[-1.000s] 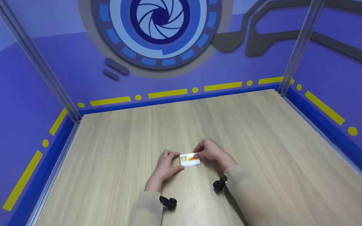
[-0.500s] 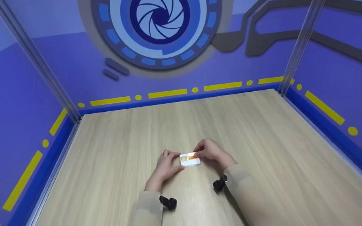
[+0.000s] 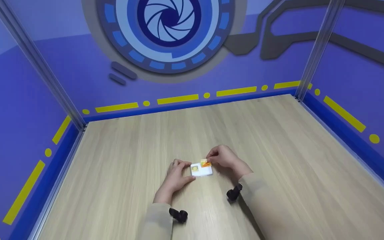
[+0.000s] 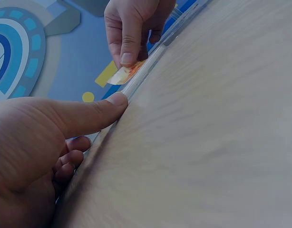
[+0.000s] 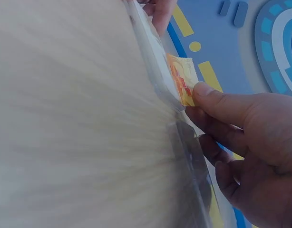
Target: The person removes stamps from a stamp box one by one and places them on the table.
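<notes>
From where I stand, the pale wood-grained table [image 3: 128, 156] gives the work a broad, flat base. The left hand [image 3: 176, 176] holds the case from its left side, thumb at the near corner and a finger at the far one. That brace looks right to me: light sideways pressure should stop it skating. The right hand [image 3: 227, 157] pinches the packet between thumb and forefinger.

The white, flat, rectangular case with rounded corners [image 3: 202, 172] lies on the table between the hands; best to press nothing down on it. The thin yellow-and-orange printed packet with a serrated edge [image 5: 184, 78] sits tilted over the case's far right edge. I'd hold it by the margin, gently, as it could crease or snag on that rim. The small pale-yellow square [image 3: 195, 168] at the case's left end is best left undisturbed; whether it's printed, I can't tell.
</notes>
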### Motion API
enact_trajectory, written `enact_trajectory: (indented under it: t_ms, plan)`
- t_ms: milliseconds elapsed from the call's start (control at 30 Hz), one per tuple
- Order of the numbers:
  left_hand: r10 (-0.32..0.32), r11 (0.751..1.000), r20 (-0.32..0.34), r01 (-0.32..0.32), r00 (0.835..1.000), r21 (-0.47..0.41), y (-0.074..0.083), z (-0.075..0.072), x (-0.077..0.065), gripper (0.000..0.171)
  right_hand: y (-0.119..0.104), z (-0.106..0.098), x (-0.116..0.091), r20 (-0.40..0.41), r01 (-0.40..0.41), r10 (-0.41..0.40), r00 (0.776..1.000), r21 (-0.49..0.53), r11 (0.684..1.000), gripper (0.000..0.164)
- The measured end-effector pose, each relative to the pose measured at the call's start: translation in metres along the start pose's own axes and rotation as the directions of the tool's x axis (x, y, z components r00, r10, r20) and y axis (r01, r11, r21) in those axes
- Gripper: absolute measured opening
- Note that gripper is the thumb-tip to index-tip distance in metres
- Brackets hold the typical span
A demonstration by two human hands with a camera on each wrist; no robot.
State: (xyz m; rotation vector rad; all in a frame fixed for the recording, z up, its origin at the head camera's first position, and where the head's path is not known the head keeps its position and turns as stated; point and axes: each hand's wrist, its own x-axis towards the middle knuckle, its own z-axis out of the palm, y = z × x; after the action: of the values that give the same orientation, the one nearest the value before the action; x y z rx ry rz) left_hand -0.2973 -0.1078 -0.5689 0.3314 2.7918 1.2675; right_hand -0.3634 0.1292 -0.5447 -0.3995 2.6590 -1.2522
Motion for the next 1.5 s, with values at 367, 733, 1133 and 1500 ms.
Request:
enact_trajectory:
  t_ms: [367,733,1133,1500]
  plan:
    - [-0.009,1.0,-0.003,0.009,1.0,0.011,0.0,0.0,0.001,0.055,-0.005,-0.016,0.005,-0.021,-0.077,0.079,0.997,0.053,0.996,0.006]
    - [-0.008,1.0,-0.003,0.008,1.0,0.0,0.001,0.0,0.001,0.055,0.009,-0.029,0.013,-0.037,-0.074,0.077,0.996,0.069,0.995,0.005]
    - [-0.003,1.0,-0.01,0.003,1.0,0.006,0.0,0.0,0.001,0.055,0.019,-0.028,0.018,-0.057,-0.082,0.082,0.995,0.009,0.997,0.004]
    - [-0.002,1.0,-0.005,0.002,1.0,0.006,-0.001,0.0,0.001,0.054,0.021,-0.024,0.018,-0.084,-0.056,0.055,0.995,-0.011,0.998,0.006]
